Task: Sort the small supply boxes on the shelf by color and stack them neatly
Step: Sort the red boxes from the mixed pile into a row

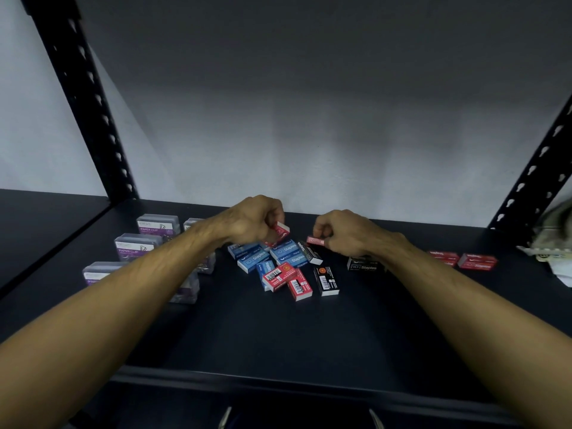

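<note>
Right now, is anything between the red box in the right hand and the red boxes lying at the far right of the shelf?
Only the person's own right forearm crosses that stretch; on the shelf, the black staples box sits below the right hand.

Black perforated shelf uprights are seen at the upper left and right. A grey wall fills the background. Crumpled whitish material is seen at the right edge.
</note>
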`<state>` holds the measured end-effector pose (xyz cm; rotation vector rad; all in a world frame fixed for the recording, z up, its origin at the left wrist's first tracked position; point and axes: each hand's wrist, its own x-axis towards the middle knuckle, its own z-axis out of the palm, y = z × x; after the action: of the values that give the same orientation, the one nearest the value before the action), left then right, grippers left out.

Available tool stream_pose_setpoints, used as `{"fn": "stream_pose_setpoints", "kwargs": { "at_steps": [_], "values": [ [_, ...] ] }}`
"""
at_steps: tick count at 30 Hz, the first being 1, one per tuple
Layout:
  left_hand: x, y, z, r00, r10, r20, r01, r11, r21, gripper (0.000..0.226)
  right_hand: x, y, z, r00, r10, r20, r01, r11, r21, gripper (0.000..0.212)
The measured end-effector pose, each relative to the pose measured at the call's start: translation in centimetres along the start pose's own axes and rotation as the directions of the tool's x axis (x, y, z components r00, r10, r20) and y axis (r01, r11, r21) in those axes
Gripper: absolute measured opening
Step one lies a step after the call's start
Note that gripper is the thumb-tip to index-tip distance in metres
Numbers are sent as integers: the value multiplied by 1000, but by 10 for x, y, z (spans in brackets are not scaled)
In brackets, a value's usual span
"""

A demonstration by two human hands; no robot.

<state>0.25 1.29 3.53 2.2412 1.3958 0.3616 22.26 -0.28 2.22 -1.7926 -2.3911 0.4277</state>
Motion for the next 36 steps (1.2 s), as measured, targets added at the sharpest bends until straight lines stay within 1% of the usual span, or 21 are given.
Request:
{"fn": "stream_pose_setpoints", "kwargs": {
  "at_steps": [3, 6, 9, 11, 14, 16, 19, 23, 28, 36],
  "values": [
    [0, 0, 0, 1000, 13, -9, -14, 1000, -22, 28, 2, 3, 4, 999, 8, -39, -8, 1000, 15, 25],
    [1, 0, 0, 1000, 17, 4, -17, 998, -66, 33, 4, 5, 8, 999, 11, -46, -11, 1000, -1, 25],
    [0, 0, 2, 999, 17, 33, -15, 997, -76, 44, 5, 6, 9, 999, 28, -45, -29, 1000, -13, 29],
    [-1, -1, 3, 999, 24, 43, -22, 998, -55, 46, 6, 5, 8, 998, 38, -40, -39, 999, -36, 36],
    [-2, 0, 3, 999, 19, 48, -16, 998, -66, 37, 6, 5, 8, 997, 59, -44, -63, 995, -82, 49],
    [-2, 0, 2, 999, 5, 44, -1, 996, -90, 30, 6, 5, 9, 997, 69, -36, -73, 992, -103, 53],
    [-2, -2, 3, 999, -13, 37, 18, 992, -128, 24, 7, 7, 12, 997, 79, -25, -82, 990, -114, 51],
    [-2, -4, 5, 999, -25, 19, 28, 990, -138, 22, 7, 6, 13, 996, 83, -45, -87, 990, -115, 48],
    [-2, -9, 3, 999, -33, 27, 35, 994, -108, 21, 7, 6, 12, 994, 81, -77, -89, 991, -101, 43],
    [-5, -15, 2, 997, -27, 69, 31, 998, -52, 23, 6, 5, 12, 992, 45, -115, -53, 996, -73, 43]
  ]
}}
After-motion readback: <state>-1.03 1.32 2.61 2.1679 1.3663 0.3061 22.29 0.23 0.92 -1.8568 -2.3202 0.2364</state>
